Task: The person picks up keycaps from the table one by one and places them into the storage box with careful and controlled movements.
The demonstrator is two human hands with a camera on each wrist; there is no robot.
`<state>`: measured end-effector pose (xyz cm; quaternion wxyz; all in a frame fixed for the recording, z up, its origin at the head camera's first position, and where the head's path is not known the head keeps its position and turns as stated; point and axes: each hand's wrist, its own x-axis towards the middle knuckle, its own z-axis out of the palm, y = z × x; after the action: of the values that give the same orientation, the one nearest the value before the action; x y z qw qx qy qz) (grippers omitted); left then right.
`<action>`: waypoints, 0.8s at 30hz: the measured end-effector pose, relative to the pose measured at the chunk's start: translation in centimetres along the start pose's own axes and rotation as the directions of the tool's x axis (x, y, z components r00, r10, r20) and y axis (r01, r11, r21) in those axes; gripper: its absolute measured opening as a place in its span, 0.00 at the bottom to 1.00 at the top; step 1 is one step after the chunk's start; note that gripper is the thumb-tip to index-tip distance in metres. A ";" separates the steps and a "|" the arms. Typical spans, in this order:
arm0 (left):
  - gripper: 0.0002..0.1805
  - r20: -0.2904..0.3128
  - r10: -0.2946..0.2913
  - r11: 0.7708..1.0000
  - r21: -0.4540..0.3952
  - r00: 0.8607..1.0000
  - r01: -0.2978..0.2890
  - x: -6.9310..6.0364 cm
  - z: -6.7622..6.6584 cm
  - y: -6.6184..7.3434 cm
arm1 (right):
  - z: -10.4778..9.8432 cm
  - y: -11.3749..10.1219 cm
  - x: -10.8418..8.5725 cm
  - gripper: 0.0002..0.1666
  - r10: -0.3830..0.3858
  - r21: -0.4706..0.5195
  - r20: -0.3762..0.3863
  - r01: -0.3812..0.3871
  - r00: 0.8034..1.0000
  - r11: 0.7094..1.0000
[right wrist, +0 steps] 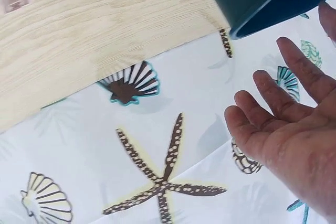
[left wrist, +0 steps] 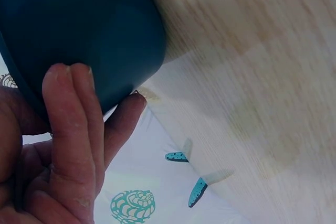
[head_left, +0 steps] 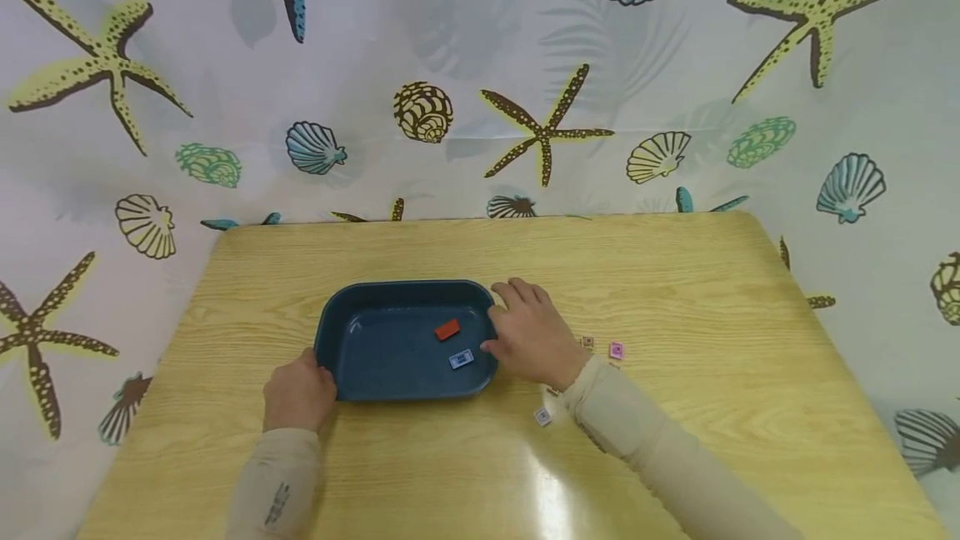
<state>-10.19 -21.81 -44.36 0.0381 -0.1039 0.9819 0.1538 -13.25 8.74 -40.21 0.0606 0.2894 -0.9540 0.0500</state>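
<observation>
A dark blue plastic tub (head_left: 390, 357) with rounded corners sits on the table, with a red block (head_left: 447, 329) and a blue block (head_left: 461, 359) lying inside near its right end. My left hand (head_left: 300, 392) grips the tub's left end; in the left wrist view its fingers (left wrist: 71, 114) lie along the outer wall and the thumb is at the rim. My right hand (head_left: 536, 336) is at the tub's right end, thumb toward the inside. In the right wrist view its fingers (right wrist: 278, 98) are extended and spread, apart from the tub wall.
Right of the tub, partly behind the right forearm, lie several small pieces: a pink block (head_left: 616, 350), a brown block (head_left: 588, 342) and a white block (head_left: 542, 416). A shell-and-starfish patterned cloth (head_left: 465, 40) surrounds the wooden table (head_left: 712, 298) at the back and sides.
</observation>
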 end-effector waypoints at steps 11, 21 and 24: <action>0.15 0.009 -0.002 1.000 0.010 1.000 0.002 0.1 0.1 -0.1 | 0.8 5.2 -4.2 0.19 0.138 -0.015 -0.070 -0.139 0.988 0.990; 0.16 0.027 -0.013 1.000 0.022 1.000 0.013 0.0 0.2 -0.1 | 2.6 9.6 -9.1 0.17 0.244 -0.026 -0.029 -0.245 0.969 0.969; 0.16 0.039 -0.016 1.000 0.018 0.999 0.015 0.1 0.2 -0.1 | 3.0 10.3 -10.3 0.17 0.247 -0.031 -0.027 -0.248 0.969 0.968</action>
<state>-10.26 -21.86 -44.61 0.0595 -0.1081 0.9815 0.1466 -10.78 22.53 -45.28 0.0697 0.1665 -0.9826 0.0440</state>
